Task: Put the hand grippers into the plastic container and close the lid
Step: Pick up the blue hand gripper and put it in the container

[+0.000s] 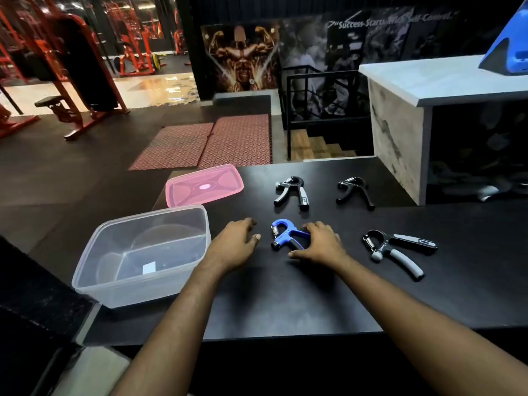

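Observation:
Several hand grippers lie on the black table (285,304). A blue hand gripper (283,234) sits in the middle, and my right hand (321,242) rests over its handles with fingers curled on them. My left hand (238,242) lies flat and empty just left of it. A black and grey hand gripper (290,191) and a black one (354,191) lie farther back. Another grey-handled hand gripper (397,250) lies to the right. The clear plastic container (137,281) stands open and empty at the left table edge. Its pink lid (204,185) lies flat behind it.
A pale stone counter (428,81) rises at the right back, with a blue object (511,47) on top. Beyond the table are red floor mats (208,144), a stair railing (314,110) and red gym machines (65,67). The container overhangs the table's left edge.

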